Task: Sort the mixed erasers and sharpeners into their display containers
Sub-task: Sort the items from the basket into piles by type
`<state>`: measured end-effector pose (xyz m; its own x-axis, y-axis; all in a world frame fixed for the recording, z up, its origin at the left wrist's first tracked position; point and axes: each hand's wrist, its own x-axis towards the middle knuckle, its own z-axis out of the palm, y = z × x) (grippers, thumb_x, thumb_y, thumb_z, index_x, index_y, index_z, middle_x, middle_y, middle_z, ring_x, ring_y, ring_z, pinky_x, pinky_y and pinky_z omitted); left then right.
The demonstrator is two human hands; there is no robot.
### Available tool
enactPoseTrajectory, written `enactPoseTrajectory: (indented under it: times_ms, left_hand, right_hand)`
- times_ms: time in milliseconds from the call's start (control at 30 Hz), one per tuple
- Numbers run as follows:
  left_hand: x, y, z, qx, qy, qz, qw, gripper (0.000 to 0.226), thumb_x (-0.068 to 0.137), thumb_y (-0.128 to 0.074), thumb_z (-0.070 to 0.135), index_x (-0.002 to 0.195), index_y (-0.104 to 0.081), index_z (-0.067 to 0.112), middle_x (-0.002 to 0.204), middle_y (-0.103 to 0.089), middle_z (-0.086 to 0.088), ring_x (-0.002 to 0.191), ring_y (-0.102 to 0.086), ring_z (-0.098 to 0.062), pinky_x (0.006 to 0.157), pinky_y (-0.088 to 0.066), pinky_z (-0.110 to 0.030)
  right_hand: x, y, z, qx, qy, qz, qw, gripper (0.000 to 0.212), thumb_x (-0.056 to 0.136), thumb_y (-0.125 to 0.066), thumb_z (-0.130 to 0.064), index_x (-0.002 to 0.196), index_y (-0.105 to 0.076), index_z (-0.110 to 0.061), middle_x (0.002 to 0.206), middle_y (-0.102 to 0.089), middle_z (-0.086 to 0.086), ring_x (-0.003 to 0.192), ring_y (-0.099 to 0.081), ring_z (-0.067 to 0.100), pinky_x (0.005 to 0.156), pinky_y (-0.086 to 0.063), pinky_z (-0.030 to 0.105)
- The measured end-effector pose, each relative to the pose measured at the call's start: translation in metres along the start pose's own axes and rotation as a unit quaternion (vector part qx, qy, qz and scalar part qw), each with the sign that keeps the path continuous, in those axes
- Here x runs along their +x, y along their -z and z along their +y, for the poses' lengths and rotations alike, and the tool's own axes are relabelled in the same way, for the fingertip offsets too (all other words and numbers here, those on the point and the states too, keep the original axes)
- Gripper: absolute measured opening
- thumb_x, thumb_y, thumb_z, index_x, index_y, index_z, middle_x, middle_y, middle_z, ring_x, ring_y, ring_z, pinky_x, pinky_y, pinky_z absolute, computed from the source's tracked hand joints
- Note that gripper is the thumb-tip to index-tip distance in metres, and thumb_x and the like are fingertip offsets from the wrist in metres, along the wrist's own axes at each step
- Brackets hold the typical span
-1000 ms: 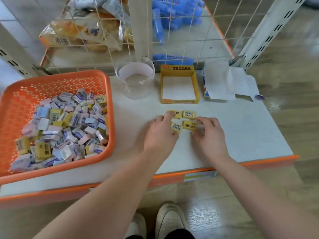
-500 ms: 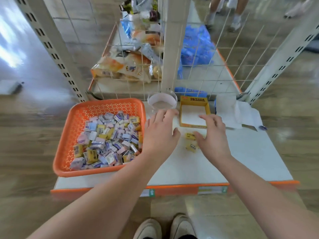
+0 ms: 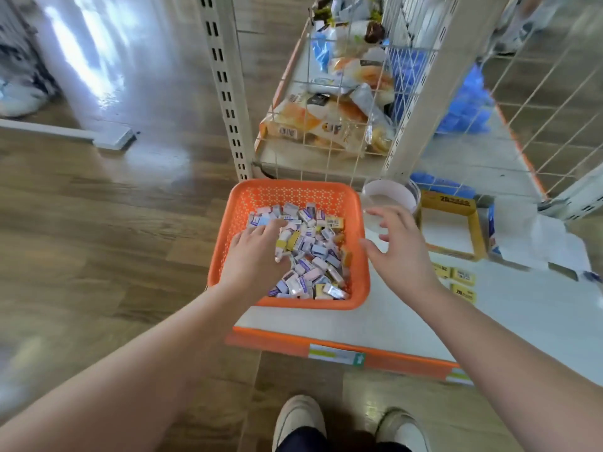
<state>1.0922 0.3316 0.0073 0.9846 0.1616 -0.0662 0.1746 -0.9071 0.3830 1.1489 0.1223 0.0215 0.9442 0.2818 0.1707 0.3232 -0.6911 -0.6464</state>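
A low white surface [image 3: 509, 324] with an orange front edge, seen from above by a standing person.

At its left end sits a square orange plastic basket [image 3: 288, 191] with perforated walls. It holds a loose heap of small wrapped erasers and sharpeners [image 3: 318, 259], blocky pieces in white, purple, pink and yellow, lying at all angles.

The left hand [image 3: 257, 256] lies palm down on the heap, fingers pointing to the far edge. The fingertips are blurred among the pieces, so I cannot tell whether its grip has closed on one.

The right hand [image 3: 403, 252] hovers over the basket's right rim, fingers spread apart, its grip holding nothing.

At the far edge, just right of the basket, stands a clear round tub [image 3: 393, 195], open at the top. Just right of it is a shallow square yellow cardboard box [image 3: 474, 228], open upward, with a white floor showing.

In front of the box, three flat yellow erasers [image 3: 462, 275] lie on the surface close together, long axes roughly parallel to the front edge.

A white and blue carton [image 3: 541, 246] lies toward the right end.
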Motion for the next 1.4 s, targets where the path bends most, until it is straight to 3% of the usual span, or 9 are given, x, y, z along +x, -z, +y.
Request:
enactPoseTrajectory:
  times_ms: [167,267,367,600,667,767,900,1267,1400]
  left_hand:
    - [0.003,0.002,-0.040,0.088,-0.028,-0.060,0.994,0.053,0.085,-0.059,0.030,0.135,-0.040,0.028,0.140,-0.047,0.004,0.129,-0.043,-0.019,0.115,-0.016,-0.034]
    - [0.002,-0.005,-0.047,0.092,-0.042,-0.092,0.991,0.050,0.085,-0.061,0.031,0.132,-0.044,0.028,0.139,-0.048,0.002,0.126,-0.046,-0.022,0.109,-0.026,-0.034]
    - [0.002,-0.016,-0.047,0.040,-0.032,-0.119,0.992,0.045,0.085,-0.062,0.030,0.128,-0.047,0.031,0.131,-0.054,0.005,0.114,-0.054,-0.021,0.091,-0.046,-0.036]
    - [0.020,-0.032,-0.038,0.032,-0.014,-0.115,0.993,0.054,0.087,-0.062,0.038,0.136,-0.042,0.029,0.134,-0.045,0.000,0.124,-0.042,-0.024,0.094,-0.043,-0.039]
    - [0.023,-0.042,-0.032,0.040,-0.003,-0.106,0.994,0.057,0.087,-0.061,0.042,0.138,-0.038,0.030,0.132,-0.043,-0.004,0.126,-0.037,-0.028,0.097,-0.039,-0.042]
    - [0.030,-0.052,-0.028,0.047,0.008,-0.104,0.993,0.056,0.087,-0.061,0.042,0.137,-0.039,0.031,0.130,-0.039,-0.006,0.126,-0.032,-0.027,0.094,-0.039,-0.042]
    - [0.035,-0.056,-0.027,0.031,0.023,-0.094,0.995,0.045,0.089,-0.058,0.044,0.131,-0.049,0.032,0.126,-0.040,-0.004,0.126,-0.030,-0.025,0.091,-0.040,-0.040]
    - [0.037,-0.057,-0.024,0.052,0.041,-0.066,0.996,0.046,0.086,-0.057,0.049,0.127,-0.057,0.029,0.124,-0.043,-0.004,0.123,-0.035,-0.026,0.086,-0.043,-0.037]
    - [0.038,-0.060,-0.025,0.003,0.039,-0.013,0.999,0.030,0.091,-0.050,0.042,0.104,-0.071,0.026,0.110,-0.049,-0.003,0.111,-0.045,-0.025,0.068,-0.041,-0.029]
  right_hand:
    - [0.003,-0.030,-0.011,-0.011,0.006,-0.111,0.994,0.044,0.085,-0.065,-0.015,0.127,-0.052,-0.021,0.124,-0.050,-0.001,0.100,-0.053,0.009,0.091,-0.040,0.020]
    - [0.005,-0.049,-0.012,-0.055,0.017,-0.176,0.983,0.044,0.087,-0.064,-0.021,0.128,-0.051,-0.023,0.130,-0.050,-0.002,0.113,-0.051,0.014,0.090,-0.034,0.019]
    - [0.002,-0.066,-0.015,-0.061,0.011,-0.264,0.963,0.045,0.087,-0.064,-0.018,0.130,-0.050,-0.024,0.130,-0.049,-0.005,0.096,-0.055,0.000,0.078,-0.035,0.004]
    - [0.008,-0.082,-0.014,-0.090,0.026,-0.344,0.934,0.051,0.083,-0.068,-0.032,0.130,-0.052,-0.026,0.130,-0.048,-0.009,0.113,-0.052,0.011,0.099,-0.032,0.025]
    - [0.009,-0.086,-0.011,-0.086,0.014,-0.340,0.936,0.055,0.083,-0.068,-0.033,0.134,-0.049,-0.024,0.127,-0.046,-0.006,0.112,-0.051,0.013,0.099,-0.039,0.027]
    - [0.010,-0.092,-0.005,-0.095,0.003,-0.289,0.953,0.049,0.091,-0.057,-0.033,0.137,-0.045,-0.020,0.130,-0.043,-0.003,0.117,-0.046,0.016,0.098,-0.032,0.022]
    - [0.018,-0.102,0.002,-0.162,-0.011,-0.253,0.954,0.043,0.098,-0.042,-0.036,0.137,-0.046,-0.018,0.138,-0.043,0.003,0.123,-0.039,0.026,0.103,-0.025,0.031]
    - [0.019,-0.109,0.004,-0.182,-0.038,-0.227,0.956,0.044,0.089,-0.057,-0.038,0.125,-0.057,-0.014,0.129,-0.046,0.005,0.113,-0.046,0.028,0.095,-0.043,0.037]
    - [0.021,-0.109,0.005,-0.160,-0.054,-0.213,0.962,0.036,0.087,-0.056,-0.027,0.119,-0.055,-0.013,0.126,-0.048,0.005,0.111,-0.047,0.025,0.089,-0.042,0.033]
